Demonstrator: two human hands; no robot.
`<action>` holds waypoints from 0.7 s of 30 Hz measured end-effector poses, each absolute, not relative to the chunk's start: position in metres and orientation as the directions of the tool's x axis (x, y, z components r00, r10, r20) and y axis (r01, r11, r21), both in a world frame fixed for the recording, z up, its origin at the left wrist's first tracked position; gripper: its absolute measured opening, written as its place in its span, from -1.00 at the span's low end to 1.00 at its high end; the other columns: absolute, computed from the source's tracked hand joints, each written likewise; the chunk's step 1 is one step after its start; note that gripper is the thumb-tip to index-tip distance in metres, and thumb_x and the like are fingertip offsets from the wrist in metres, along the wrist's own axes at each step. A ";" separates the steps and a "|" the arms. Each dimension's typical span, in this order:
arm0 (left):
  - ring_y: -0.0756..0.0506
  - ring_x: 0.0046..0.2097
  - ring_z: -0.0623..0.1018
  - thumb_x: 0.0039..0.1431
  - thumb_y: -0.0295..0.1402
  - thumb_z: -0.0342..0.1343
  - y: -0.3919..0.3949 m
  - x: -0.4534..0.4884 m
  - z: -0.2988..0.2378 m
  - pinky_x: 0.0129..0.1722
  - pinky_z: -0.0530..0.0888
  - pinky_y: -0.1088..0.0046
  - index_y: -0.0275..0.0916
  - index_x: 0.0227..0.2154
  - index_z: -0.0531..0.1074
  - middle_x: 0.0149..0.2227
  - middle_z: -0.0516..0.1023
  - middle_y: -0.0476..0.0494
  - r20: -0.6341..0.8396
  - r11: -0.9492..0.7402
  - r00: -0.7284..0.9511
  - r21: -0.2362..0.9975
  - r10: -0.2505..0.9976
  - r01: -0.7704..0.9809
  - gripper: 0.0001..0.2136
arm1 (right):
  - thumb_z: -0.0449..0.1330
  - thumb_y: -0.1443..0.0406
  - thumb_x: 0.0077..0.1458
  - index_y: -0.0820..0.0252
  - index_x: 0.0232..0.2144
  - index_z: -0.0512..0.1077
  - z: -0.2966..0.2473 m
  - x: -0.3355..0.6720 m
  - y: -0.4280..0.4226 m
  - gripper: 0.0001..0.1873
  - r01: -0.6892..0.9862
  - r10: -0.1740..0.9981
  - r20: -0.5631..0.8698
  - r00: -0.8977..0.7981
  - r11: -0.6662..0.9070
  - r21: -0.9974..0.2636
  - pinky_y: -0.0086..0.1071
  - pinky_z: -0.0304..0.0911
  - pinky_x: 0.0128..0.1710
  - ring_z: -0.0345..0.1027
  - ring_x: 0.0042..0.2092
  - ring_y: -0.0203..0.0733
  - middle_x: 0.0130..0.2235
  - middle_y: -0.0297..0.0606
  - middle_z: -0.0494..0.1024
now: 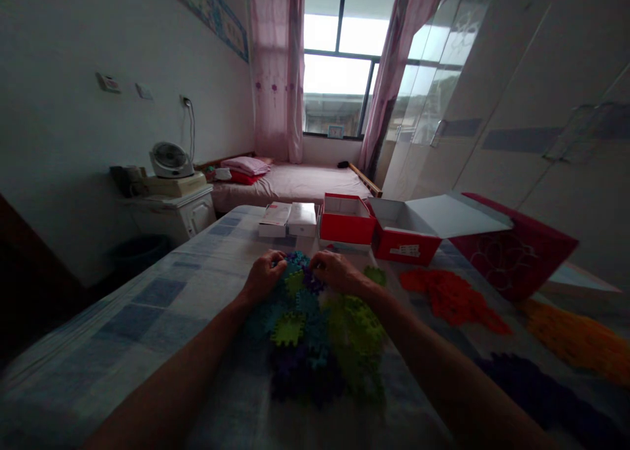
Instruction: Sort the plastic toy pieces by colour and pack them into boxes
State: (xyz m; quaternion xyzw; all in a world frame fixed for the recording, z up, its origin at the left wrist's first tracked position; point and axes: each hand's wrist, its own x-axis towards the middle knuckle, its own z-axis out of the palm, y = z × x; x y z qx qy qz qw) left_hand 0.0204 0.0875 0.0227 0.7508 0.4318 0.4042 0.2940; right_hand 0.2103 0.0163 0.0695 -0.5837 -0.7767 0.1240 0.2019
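A flat cluster of interlocking toothed plastic pieces [315, 332] in teal, lime green and purple lies on the checked cloth in front of me. My left hand [266, 274] is curled at the cluster's far left edge, fingers pinched on a blue piece. At the far right edge my right hand [335, 270] is closed too, gripping a purple piece [311, 281]. Both hands meet at the far end of the cluster, nearly touching.
Heaps of orange-red pieces [453, 299], orange pieces [575, 338] and dark purple pieces [536, 384] lie to the right. Behind the cluster stand two white boxes [288, 219], an open red box [347, 219], a second open red box [408, 237] and a red lid [516, 246]. A bed and window are beyond.
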 end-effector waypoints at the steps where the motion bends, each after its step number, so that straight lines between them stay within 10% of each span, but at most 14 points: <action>1: -0.12 -0.17 0.48 -0.04 -0.21 -0.05 0.088 0.020 0.022 -0.14 0.41 0.37 -0.25 -0.52 0.38 -0.17 0.50 -0.17 0.361 -0.466 0.309 0.781 0.880 0.416 -0.78 | 0.11 0.40 -0.06 0.19 -0.26 0.44 0.066 0.208 0.020 -0.75 0.868 0.961 0.144 -0.237 0.276 -0.412 -0.48 0.17 -0.28 0.33 -0.25 -0.28 -0.25 -0.28 0.50; 12: -0.11 -0.18 0.47 0.00 -0.28 -0.10 0.092 0.020 0.017 -0.11 0.39 0.38 -0.24 -0.53 0.35 -0.18 0.47 -0.19 0.380 -0.463 0.265 0.738 0.886 0.491 -0.81 | 0.25 0.27 -0.28 0.19 -0.22 0.41 0.046 0.206 0.037 -0.56 0.950 0.992 0.055 -0.116 0.127 -0.284 -0.31 0.11 -0.22 0.22 -0.09 0.02 -0.16 -0.11 0.42; 21: -0.13 -0.13 0.47 0.06 -0.28 -0.07 0.088 0.022 0.018 -0.04 0.35 0.34 -0.25 -0.39 0.42 -0.20 0.47 -0.18 0.408 -0.526 0.332 0.680 0.850 0.511 -0.78 | 0.00 0.45 -0.05 0.18 -0.25 0.35 0.047 0.208 0.014 -0.72 0.895 0.978 0.178 -0.111 0.176 -0.410 -0.50 0.12 -0.36 0.31 -0.31 -0.28 -0.31 -0.26 0.50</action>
